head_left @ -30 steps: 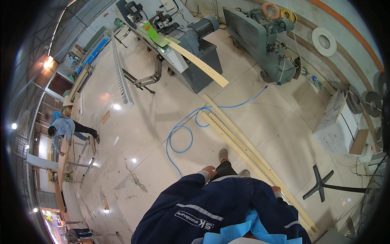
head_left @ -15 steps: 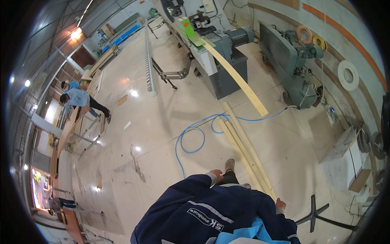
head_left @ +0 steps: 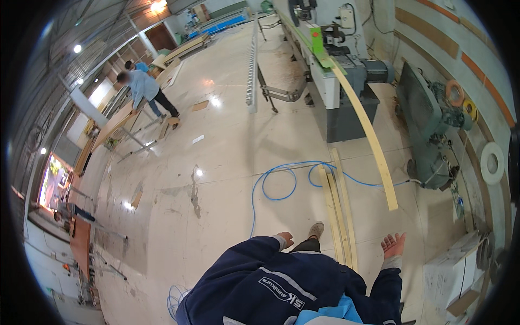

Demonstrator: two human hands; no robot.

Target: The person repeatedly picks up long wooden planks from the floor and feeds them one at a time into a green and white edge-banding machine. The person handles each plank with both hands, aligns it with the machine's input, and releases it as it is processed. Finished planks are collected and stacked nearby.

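My right hand [head_left: 394, 246] reaches forward, fingers spread and nothing in it. It is nearest to the free end of a long pale wooden strip [head_left: 362, 114], which sticks out of the machine and bends down, a gap apart from the hand. My left hand [head_left: 285, 239] hangs beside my body near my shoe [head_left: 317, 229], its fingers loosely apart and partly hidden, with no object visible in it. Several more wooden strips [head_left: 340, 216] lie lengthwise on the floor between my hands.
A woodworking machine [head_left: 346, 116] with a green guard stands ahead. A blue hose [head_left: 296, 181] loops across the floor to a green compressor [head_left: 428, 124] at right. A white carton [head_left: 455, 271] sits near right. Two people [head_left: 143, 89] stand at a table far left.
My right hand has risen forward and opened from low beside the floor strips. The view has turned left, shifting the machine and strips rightward. My left hand stays by my body.
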